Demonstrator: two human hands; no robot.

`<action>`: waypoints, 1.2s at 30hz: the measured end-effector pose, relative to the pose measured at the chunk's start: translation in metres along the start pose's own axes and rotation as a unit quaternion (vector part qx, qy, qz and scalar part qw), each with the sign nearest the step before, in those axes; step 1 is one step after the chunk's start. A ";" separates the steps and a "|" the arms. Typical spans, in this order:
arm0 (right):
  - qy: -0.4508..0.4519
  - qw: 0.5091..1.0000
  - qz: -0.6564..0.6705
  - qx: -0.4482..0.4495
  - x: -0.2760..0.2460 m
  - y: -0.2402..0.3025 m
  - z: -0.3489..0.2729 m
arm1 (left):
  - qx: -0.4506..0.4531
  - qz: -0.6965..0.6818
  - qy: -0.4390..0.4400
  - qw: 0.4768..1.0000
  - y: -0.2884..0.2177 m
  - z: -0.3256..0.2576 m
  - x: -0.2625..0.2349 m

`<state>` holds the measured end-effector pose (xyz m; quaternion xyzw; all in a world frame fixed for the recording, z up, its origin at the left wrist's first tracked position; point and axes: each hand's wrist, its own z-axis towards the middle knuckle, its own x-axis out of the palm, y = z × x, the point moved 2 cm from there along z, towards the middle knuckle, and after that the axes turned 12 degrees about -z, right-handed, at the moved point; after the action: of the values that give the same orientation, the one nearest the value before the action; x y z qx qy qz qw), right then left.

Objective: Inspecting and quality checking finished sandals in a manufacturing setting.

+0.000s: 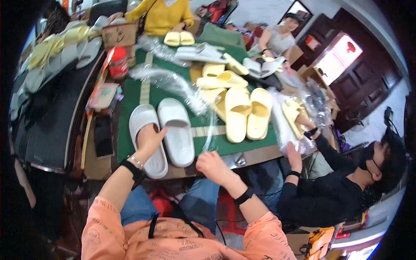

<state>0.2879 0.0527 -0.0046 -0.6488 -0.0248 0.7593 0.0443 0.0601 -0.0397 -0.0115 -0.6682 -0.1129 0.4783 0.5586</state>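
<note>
Two white slide sandals lie side by side on the green table mat [130,93]. My left hand [149,138] rests on the left white sandal [146,143], fingers over its strap and footbed. The right white sandal [177,130] lies just beside it, untouched. My right hand [213,165] is at the table's near edge, fingers curled on a clear plastic bag [207,113] that stretches up across the mat. A pair of pale yellow sandals [248,113] lies to the right of the bag.
More yellow and white sandals [219,78] are piled at the mat's far side. A person in black at the right holds bagged yellow sandals [294,113]. Two more people sit at the far side. A red-capped jar [118,63] and a conveyor of sandals [60,54] are at the left.
</note>
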 end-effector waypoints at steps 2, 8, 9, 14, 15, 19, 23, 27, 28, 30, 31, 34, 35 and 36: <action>-0.016 1.000 0.000 -0.012 -0.004 0.002 0.000 | -0.025 0.009 0.017 1.000 -0.010 0.006 -0.001; 0.019 0.993 -0.092 -0.071 -0.012 0.007 0.005 | 0.074 0.040 -0.035 0.996 0.000 0.000 0.018; 0.019 0.993 -0.093 -0.072 -0.014 0.007 0.005 | 0.095 0.043 -0.047 0.993 0.001 0.000 0.019; 0.058 0.993 -0.081 -0.063 -0.010 -0.001 0.002 | 0.124 0.049 -0.036 0.990 0.007 0.002 0.020; 0.057 0.993 -0.081 -0.065 -0.014 -0.003 0.002 | 0.124 0.049 -0.038 0.990 0.007 0.001 0.019; -0.014 0.984 0.153 0.089 -0.032 -0.029 0.013 | 0.107 0.048 -0.025 0.993 0.010 -0.001 0.019; -0.167 0.904 0.264 0.291 -0.070 -0.051 0.019 | 0.097 0.050 -0.005 0.994 0.000 -0.005 0.013; -0.128 0.975 0.116 0.140 -0.064 -0.067 0.012 | 0.133 0.053 -0.031 0.989 -0.001 -0.007 0.014; -0.097 0.985 0.095 0.106 -0.053 -0.066 0.009 | 0.114 0.048 -0.020 0.992 -0.002 -0.006 0.015; 0.001 0.996 0.058 0.063 -0.035 -0.052 0.001 | 0.107 0.042 -0.012 0.993 -0.002 -0.004 0.018; 0.026 0.997 0.064 0.043 -0.026 -0.046 -0.001 | 0.112 0.037 -0.015 0.993 0.000 -0.005 0.018; 0.027 0.998 0.060 0.006 -0.009 -0.028 -0.002 | 0.093 0.035 -0.007 0.995 0.007 -0.007 0.014; 0.029 0.998 0.059 0.000 -0.007 -0.027 -0.002 | 0.098 0.032 -0.009 0.995 0.006 -0.007 0.013; 0.029 0.998 0.056 0.002 -0.008 -0.027 -0.002 | 0.099 0.031 -0.011 0.995 0.006 -0.008 0.013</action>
<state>0.2918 0.0785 0.0055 -0.6706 0.0147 0.7417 0.0038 0.0708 -0.0383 -0.0235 -0.6078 -0.0504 0.5113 0.6055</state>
